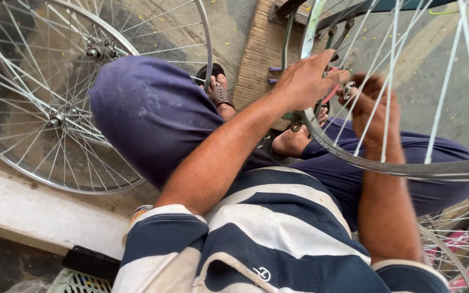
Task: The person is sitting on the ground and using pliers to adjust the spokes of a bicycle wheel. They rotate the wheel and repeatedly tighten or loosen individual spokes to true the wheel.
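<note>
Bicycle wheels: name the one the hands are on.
The spoked wheel at right, across the lap; both hands meet at it. The stacked wheels at left lie untouched.

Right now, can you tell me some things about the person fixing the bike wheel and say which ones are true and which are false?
1. The left hand rests on the rim of the bicycle wheel in front of the person. True.
2. The right hand reaches in among the wheel's spokes. True, though it is blurred, so what it holds cannot be told.
3. The person wears a plain red shirt. False: the shirt has dark blue and white stripes.
4. The person is barefoot. False: a sandal shows on one foot.
5. More spoked wheels lie on the ground at the left. True.
</note>
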